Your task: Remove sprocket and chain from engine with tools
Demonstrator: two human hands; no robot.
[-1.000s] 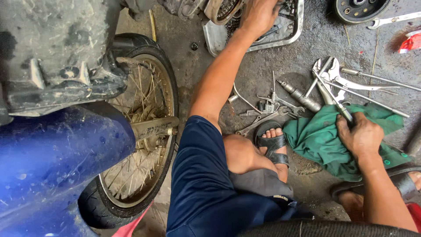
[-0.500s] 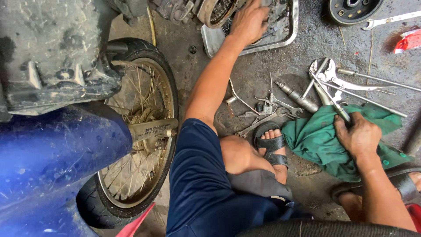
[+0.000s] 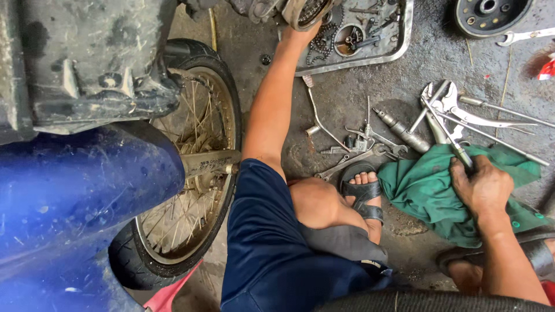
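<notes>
The slim metal tool lies at about three o'clock in the view, its lower end closed inside the right hand, whose fingers are curled tight around it while the fist rests on the green cloth. Just beyond, toward two o'clock, sit pliers and long rods on the concrete floor. At twelve o'clock the left hand reaches up against a round metal part beside the metal tray; whether its fingers are closed I cannot tell. The spoked wheel stands at nine o'clock
</notes>
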